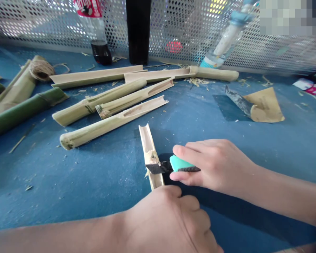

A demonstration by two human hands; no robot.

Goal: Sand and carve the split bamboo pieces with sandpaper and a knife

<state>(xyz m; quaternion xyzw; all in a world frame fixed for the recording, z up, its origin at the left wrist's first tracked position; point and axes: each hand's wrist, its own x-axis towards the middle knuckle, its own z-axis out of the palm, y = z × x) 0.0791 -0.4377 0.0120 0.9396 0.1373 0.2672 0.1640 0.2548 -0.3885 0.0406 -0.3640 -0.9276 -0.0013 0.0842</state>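
My left hand [171, 221] is closed round the near end of a split bamboo piece [149, 147] that lies on the blue table [94, 182] pointing away from me. In my right hand [216, 165] is a teal-handled utility knife [180, 164], gripped with the fingers closed. Its dark blade [155, 168] rests across the bamboo at a rough, fibrous node in the trough. Several more split bamboo lengths [113, 123] lie side by side just beyond, to the left.
Green bamboo culms [23, 109] and a ball of twine [42, 69] sit at far left. A trowel-like blade on sandpaper [263, 105] lies at right. Bottles [98, 38] and a black post [138, 31] stand against the perforated metal screen [189, 28] at the back. Shavings litter the table.
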